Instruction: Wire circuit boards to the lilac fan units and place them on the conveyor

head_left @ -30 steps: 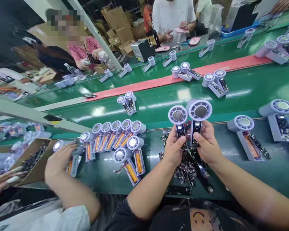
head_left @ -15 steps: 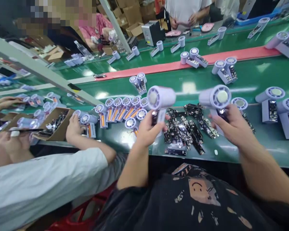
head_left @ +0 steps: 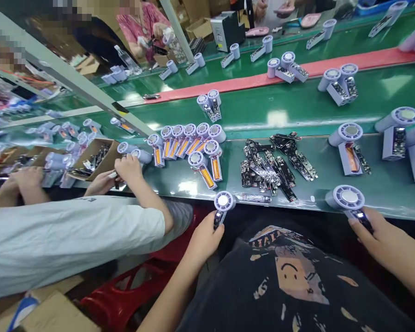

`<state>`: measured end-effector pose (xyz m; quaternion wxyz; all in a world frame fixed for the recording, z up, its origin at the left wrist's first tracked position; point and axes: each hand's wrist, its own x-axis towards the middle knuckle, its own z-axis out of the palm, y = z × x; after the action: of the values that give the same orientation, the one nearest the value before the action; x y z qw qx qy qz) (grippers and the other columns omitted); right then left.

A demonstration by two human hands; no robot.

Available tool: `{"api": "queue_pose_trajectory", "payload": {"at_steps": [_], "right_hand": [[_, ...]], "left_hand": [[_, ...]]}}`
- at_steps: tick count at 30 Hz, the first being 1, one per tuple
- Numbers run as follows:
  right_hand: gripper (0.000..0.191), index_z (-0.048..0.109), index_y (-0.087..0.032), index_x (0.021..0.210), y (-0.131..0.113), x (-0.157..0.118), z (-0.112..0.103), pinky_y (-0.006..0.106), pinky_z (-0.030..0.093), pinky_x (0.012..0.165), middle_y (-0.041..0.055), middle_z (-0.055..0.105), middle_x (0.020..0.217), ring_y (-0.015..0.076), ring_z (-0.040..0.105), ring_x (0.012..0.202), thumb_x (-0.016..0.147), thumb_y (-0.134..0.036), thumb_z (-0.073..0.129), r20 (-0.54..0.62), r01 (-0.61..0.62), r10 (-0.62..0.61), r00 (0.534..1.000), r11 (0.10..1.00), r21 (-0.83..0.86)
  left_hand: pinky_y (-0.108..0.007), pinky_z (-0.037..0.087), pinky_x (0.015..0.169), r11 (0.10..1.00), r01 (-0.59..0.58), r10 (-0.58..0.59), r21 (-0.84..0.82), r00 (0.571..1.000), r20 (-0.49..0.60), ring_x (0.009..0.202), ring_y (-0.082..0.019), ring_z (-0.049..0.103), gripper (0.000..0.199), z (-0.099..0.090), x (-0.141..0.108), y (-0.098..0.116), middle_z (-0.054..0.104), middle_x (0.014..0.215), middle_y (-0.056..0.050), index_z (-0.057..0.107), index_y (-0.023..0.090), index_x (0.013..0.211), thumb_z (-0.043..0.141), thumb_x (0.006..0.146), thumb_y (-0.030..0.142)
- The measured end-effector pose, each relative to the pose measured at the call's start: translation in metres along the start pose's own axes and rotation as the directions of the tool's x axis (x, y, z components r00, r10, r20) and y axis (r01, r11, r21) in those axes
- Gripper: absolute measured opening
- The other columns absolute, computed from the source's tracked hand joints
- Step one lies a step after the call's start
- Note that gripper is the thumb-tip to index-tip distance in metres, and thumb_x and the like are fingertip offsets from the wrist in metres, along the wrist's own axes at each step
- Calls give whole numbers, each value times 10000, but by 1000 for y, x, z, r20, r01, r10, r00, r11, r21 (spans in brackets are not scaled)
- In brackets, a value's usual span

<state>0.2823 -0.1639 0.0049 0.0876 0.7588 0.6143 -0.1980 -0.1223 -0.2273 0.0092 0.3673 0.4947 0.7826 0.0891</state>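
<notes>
My left hand (head_left: pixel 207 233) is closed around the handle of a lilac handheld fan (head_left: pixel 224 201), its round head tipped up beyond the table's front edge. A dark circuit board shows in that fan's open handle. In my right hand (head_left: pixel 376 230) is a second lilac handheld fan (head_left: pixel 347 197), gripped by its handle, where a board with a bright spot shows. Between and beyond the hands lies a pile of black circuit boards (head_left: pixel 266 166) on the green table (head_left: pixel 318 203). One lilac fan (head_left: pixel 349 147) with an orange battery lies past my right hand.
Several fans with orange batteries (head_left: pixel 190 138) stand in a row at left. More fans with boards (head_left: pixel 397 133) lie at right and on the green belt (head_left: pixel 249 106). A co-worker's hands (head_left: pixel 127 170) work at left beside a cardboard box (head_left: pixel 97 159). A slanted metal post (head_left: pixel 90 92) crosses the left.
Both hands have come back toward my body and moved apart, each still with its fan. The view has shifted a little. The co-worker's hands at left have moved.
</notes>
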Motion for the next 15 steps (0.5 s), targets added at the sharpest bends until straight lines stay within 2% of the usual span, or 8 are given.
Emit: {"api": "queue_pose_trajectory", "payload": {"at_steps": [2, 4, 8, 12, 15], "right_hand": [[412, 483, -265, 1287, -10, -2, -8, 377, 509, 733, 175, 732, 1054, 313, 713, 869, 987, -475, 294, 91, -46, 48, 995, 998, -33], [451, 455, -225, 1340, -17, -6, -16, 394, 497, 776, 190, 727, 1052, 353, 697, 943, 982, -462, 314, 158, -84, 83, 984, 996, 4], [453, 472, -299, 1324, -18, -17, -23, 390, 503, 814, 117, 741, 984, 343, 701, 958, 940, -500, 342, 108, -109, 94, 990, 983, 146], [500, 514, -289, 1289, -16, -18, -14, 411, 515, 829, 121, 741, 947, 360, 705, 931, 891, -517, 314, 126, -108, 87, 988, 979, 171], [522, 545, -302, 1255, -15, -14, -2, 437, 528, 806, 110, 748, 928, 368, 712, 899, 861, -558, 317, 69, -64, 49, 996, 974, 219]], "left_hand": [[-413, 524, 880, 985, 18, -11, 173, 999, -38, 1019, -314, 709, 356, -3, 0, 4, 714, 1134, -159, 553, 158, 1230, 487, 894, 255], [-424, 521, 874, 973, 16, -4, 232, 998, -56, 1050, -347, 703, 422, -5, -2, 6, 713, 1164, -174, 504, 154, 1326, 489, 936, 314], [-395, 510, 945, 975, -81, 109, 205, 986, -130, 1176, -317, 671, 455, -6, -7, 6, 676, 1301, -157, 472, 181, 1407, 405, 996, 364], [-385, 523, 916, 971, -56, 75, 232, 994, -76, 1128, -316, 696, 458, -7, -4, 3, 706, 1251, -159, 502, 177, 1408, 409, 991, 344], [-377, 513, 921, 968, -74, 97, 241, 992, -86, 1124, -309, 696, 467, -5, -1, 1, 706, 1251, -162, 498, 182, 1418, 394, 992, 340]]}}
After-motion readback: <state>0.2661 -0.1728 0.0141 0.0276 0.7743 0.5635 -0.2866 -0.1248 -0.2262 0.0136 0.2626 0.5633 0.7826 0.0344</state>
